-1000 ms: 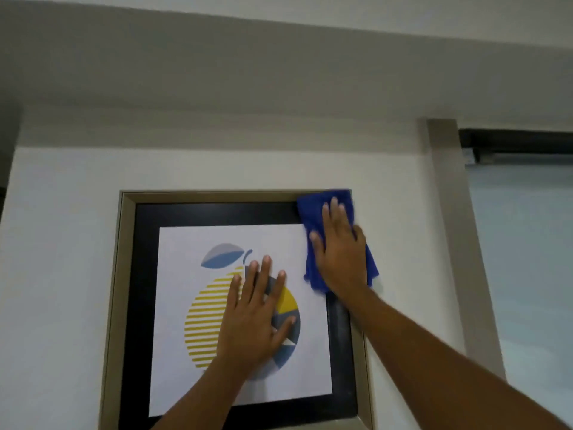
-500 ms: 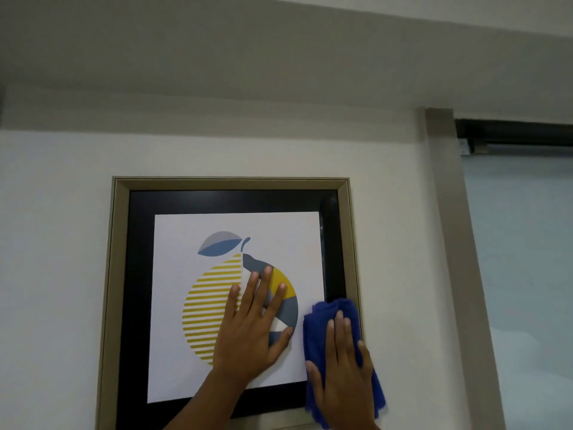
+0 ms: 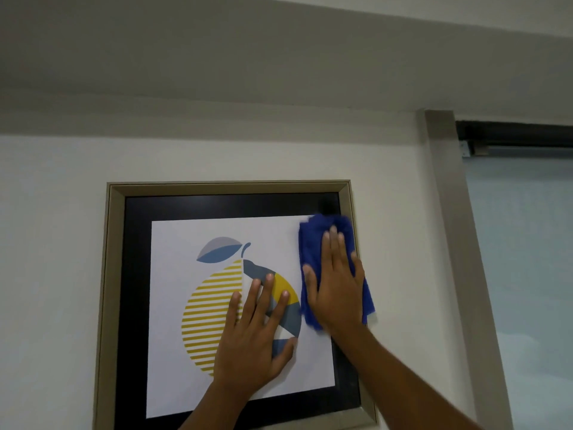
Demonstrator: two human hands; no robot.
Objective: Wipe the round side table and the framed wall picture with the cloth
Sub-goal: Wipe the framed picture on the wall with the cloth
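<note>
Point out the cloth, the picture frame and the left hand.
cloth (image 3: 310,243): head view, upper left fold.
picture frame (image 3: 114,274): head view, left rail.
left hand (image 3: 251,342): head view, back of hand.

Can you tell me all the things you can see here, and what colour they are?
framed picture: one, beige frame, black border, white print with a yellow and blue fruit, hanging on the wall
cloth: one, blue, pressed on the picture's right edge
wall: one, white, behind the picture
pillar: one, beige, right of the picture
window: one, pale blue-grey, far right
rail: one, black, above the window
hands: two, bare; left hand flat on the print, right hand flat on the cloth
</note>
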